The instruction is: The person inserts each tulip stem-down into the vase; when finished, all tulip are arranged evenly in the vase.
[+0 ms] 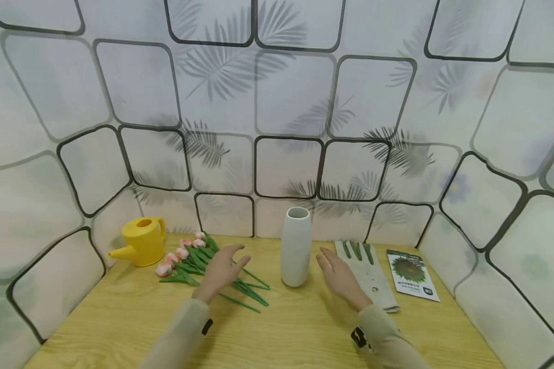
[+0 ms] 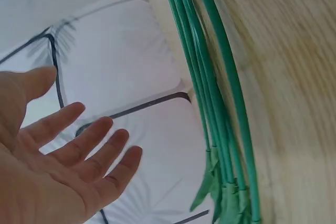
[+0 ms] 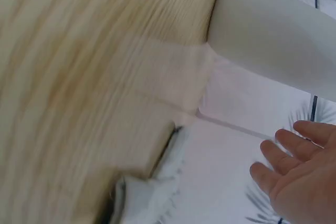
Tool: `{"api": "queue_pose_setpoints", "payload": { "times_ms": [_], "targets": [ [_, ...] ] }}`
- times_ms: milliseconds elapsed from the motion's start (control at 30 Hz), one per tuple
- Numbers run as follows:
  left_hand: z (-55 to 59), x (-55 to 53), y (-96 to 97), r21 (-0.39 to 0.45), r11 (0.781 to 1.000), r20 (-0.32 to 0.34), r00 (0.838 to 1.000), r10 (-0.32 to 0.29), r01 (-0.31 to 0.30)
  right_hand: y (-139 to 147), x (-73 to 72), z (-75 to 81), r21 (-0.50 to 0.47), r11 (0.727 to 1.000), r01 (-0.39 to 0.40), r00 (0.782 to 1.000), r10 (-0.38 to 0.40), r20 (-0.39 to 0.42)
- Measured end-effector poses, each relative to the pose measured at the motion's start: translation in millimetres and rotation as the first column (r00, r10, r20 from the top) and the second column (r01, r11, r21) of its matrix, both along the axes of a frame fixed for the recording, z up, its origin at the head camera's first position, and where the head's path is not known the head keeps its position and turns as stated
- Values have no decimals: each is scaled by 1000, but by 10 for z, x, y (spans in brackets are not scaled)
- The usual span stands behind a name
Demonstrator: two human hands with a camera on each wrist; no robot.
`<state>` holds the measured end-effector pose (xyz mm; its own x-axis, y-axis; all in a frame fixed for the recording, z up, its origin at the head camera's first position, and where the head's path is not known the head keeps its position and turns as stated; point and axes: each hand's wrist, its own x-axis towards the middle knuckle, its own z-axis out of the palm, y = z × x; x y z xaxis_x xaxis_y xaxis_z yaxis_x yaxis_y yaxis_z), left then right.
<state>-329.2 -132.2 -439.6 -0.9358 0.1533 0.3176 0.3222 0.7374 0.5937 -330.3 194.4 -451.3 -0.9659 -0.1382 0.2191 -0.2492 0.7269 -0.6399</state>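
So — white vase (image 1: 296, 251) stands upright, lower ctr of frame, btwn R grip (image 1: 343, 279) (nearer, just right of it) & L grip (image 1: 221, 270) by tulips (image 1: 197, 262), lower left — both w/ fingers loosely extended, holding nothing.

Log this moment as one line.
left hand: empty, near tulips | right hand: empty, near white vase | white vase: upright | tulips: on table

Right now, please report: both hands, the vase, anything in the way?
Left hand open, above the flower stems. Right hand open, beside the vase, not touching. Vase upright on table. Nothing visible between right hand and vase.
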Motion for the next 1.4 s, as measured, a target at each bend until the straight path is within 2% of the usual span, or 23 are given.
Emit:
{"api": "queue_pose_setpoints", "payload": {
  "times_ms": [100,200,267,367,467,567,633,700,767,800,967,1067,1267,1400],
  "targets": [
    [3,-51,-98,163,986,38,999,10,-16,-18,-17,34,-200,980,6,999,5,52],
    [-12,-122,-211,266,963,87,996,23,-45,-56,-39,105,-368,930,-4,996,36,81],
    [-33,-168,-284,329,942,130,991,17,-59,-89,-65,177,-447,894,-8,993,60,102],
    [-61,-216,-367,433,899,190,982,-13,-72,-138,-108,270,-529,848,-20,991,87,103],
    [-92,-257,-423,529,844,234,971,-44,-89,-181,-166,329,-566,823,-44,990,113,87],
    [-139,-288,-483,561,821,257,965,-52,-104,-225,-232,329,-593,801,-76,989,138,60],
    [-165,-279,-535,560,822,265,962,-65,-99,-267,-252,349,-610,787,-92,986,158,54],
    [-192,-264,-591,540,837,276,959,-72,-93,-309,-271,364,-616,780,-108,983,175,49],
    [-217,-248,-650,540,837,291,952,-93,-84,-346,-286,375,-622,774,-118,981,186,46],
    [-231,-241,-681,531,844,291,951,-103,-71,-360,-293,379,-618,776,-128,981,192,38],
    [-277,-177,-847,538,842,319,936,-148,-50,-406,-308,385,-615,777,-132,982,188,27],
    [-294,-105,-937,537,842,357,920,-160,-61,-408,-311,375,-618,776,-121,982,187,42],
    [-321,11,-1053,514,856,416,886,-202,-47,-406,-322,355,-632,768,-105,979,192,71],
    [-321,58,-1105,503,864,439,872,-217,-39,-413,-334,345,-629,769,-113,978,198,67]
  ]
}}
